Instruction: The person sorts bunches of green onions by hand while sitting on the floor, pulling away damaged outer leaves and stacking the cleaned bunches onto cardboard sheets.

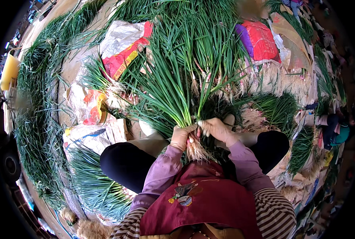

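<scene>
My left hand point(182, 136) is closed round the lower stems of a bunch of green onions point(173, 98). The leaves fan upward and away from me, while the pale, stringy roots point(197, 149) hang below the fist towards my apron. Just to the right, my right hand point(217, 130) pinches a separate green onion stalk point(199, 112) near its base, close against the bunch. Beyond both hands lies a large heap of loose green onions point(195, 44), with their reddish-white bases and roots turned towards me.
Bundled green onions point(97, 179) lie by my left knee, and others point(276, 110) beyond my right knee. Woven plastic sacks point(123, 38) and a red sack point(261, 41) flank the heap. A long leafy row point(34, 119) runs down the left. A person point(334, 130) is at far right.
</scene>
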A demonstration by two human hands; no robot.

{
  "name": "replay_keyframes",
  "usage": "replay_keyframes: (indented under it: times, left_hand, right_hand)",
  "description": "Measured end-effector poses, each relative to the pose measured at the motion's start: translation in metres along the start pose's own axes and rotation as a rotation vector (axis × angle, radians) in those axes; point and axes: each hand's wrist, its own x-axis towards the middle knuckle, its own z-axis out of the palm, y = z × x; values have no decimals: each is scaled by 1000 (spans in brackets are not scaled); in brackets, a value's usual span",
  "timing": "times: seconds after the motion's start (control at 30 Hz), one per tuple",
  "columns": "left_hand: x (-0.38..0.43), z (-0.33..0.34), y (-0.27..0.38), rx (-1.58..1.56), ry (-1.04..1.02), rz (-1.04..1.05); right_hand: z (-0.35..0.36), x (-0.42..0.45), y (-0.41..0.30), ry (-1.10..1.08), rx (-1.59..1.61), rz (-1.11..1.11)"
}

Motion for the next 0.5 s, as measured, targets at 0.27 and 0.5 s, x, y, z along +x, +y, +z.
replay_keyframes:
  times: [0.27,0.5]
  left_hand:
    - [1,0,-14,-25,38,37]
    - [-5,1,-18,96,48,26]
  right_hand:
    - [-5,41,11,295,332,-54]
    - [15,28,12,365,157,-119]
